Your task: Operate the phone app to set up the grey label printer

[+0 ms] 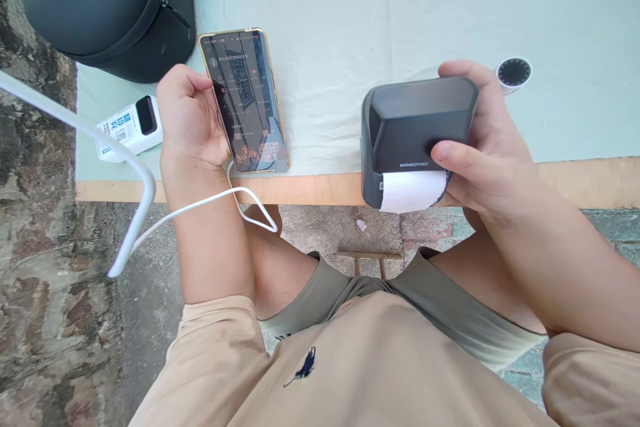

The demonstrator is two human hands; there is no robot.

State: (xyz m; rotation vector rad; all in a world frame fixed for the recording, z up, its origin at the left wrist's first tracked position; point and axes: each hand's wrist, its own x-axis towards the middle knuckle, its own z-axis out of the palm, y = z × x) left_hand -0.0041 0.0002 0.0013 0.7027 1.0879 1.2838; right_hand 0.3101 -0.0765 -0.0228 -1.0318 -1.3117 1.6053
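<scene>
The dark grey rounded plastic label printer (417, 130) sits at the near edge of the tabletop (350, 27), overhanging it, with white paper (413, 190) curling from its front slot. The right hand (480, 140) wraps it from the right, fingers over the far top, thumb pressed on the front face. Its long axis runs parallel to the near edge.

The left hand (187, 117) is curled around the left side of the gold-framed smartphone (245, 100), thumb at the lit screen; the phone lies lengthwise away from the near edge, well left of the printer.

Count: one printer, one phone, one white cable (200, 203), one black zipped case (107, 3) at the far left corner, one small white handheld device (131, 127), one white round dial object (513, 73).
</scene>
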